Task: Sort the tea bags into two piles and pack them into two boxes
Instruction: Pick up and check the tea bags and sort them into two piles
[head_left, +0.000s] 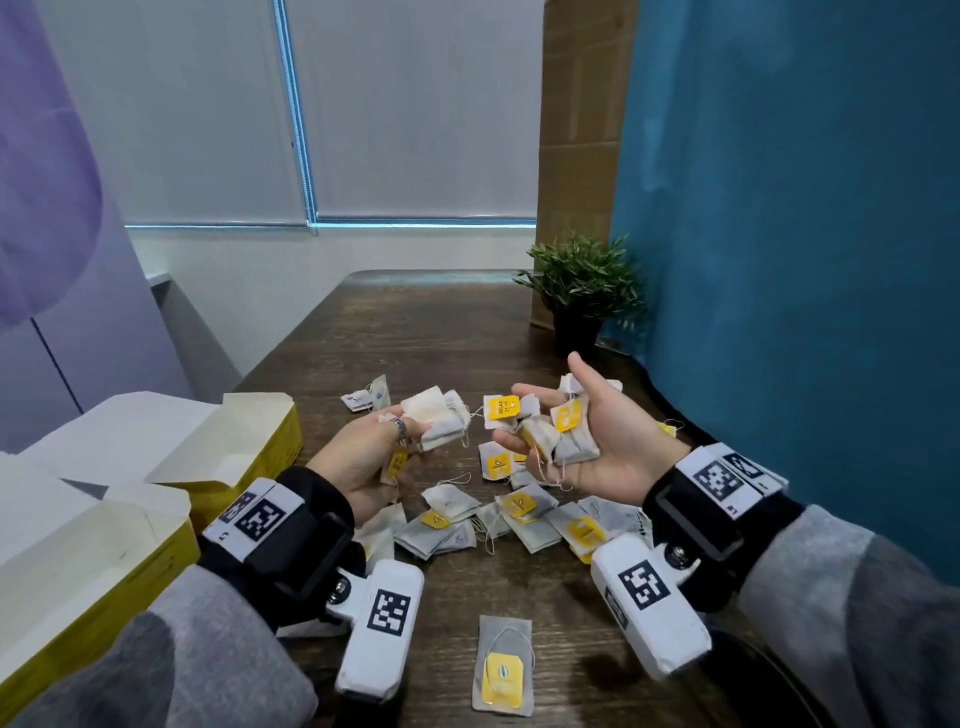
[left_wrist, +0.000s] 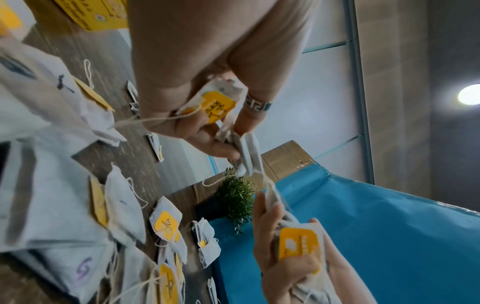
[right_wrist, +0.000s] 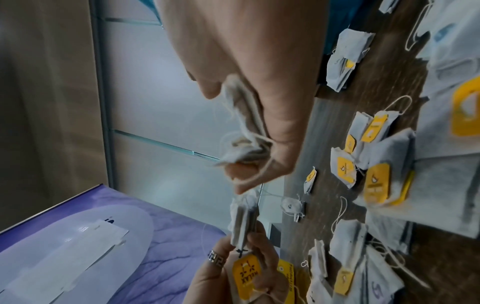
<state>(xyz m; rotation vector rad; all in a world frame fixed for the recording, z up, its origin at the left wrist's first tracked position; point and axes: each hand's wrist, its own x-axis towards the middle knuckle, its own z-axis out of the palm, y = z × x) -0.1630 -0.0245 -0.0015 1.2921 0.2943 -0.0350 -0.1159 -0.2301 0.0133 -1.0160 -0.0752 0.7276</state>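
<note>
- Head view shows the long dark wooden table (head_left: 415, 332), the largest thing here, with a small green potted plant (head_left: 582, 291) at its far right edge.
- Two open yellow cardboard boxes with white insides sit at the table's left edge, the nearer box (head_left: 93, 561) and the farther box (head_left: 244, 447) side by side; I can see no tea bags in either.
- Loose grey paper tea bags with yellow tags (head_left: 519, 512) lie scattered between and beneath the hands, a few blue-marked bags (head_left: 366, 397) sit farther back, and a single bag (head_left: 503, 665) lies apart, nearest the camera.
- Left hand (head_left: 363, 457), wearing a silver ring, holds a small bunch of bags (head_left: 439, 423) raised above the table, fingers curled round it; one yellow tag dangles below.
- Right hand (head_left: 587, 441) is palm up, fingers loosely curled round its own clutch of yellow-tagged bags (head_left: 550, 431).
- Judging by the boxes, sorting is under way and packing has not started.
- Thin white strings are the risk: in the left wrist view one string (left_wrist: 145, 120) runs taut off the held bunch, so a snagged thread may drag a stray bag into the wrong pile.
- Either loose, overfull handful could also spill back onto the unsorted heap.
</note>
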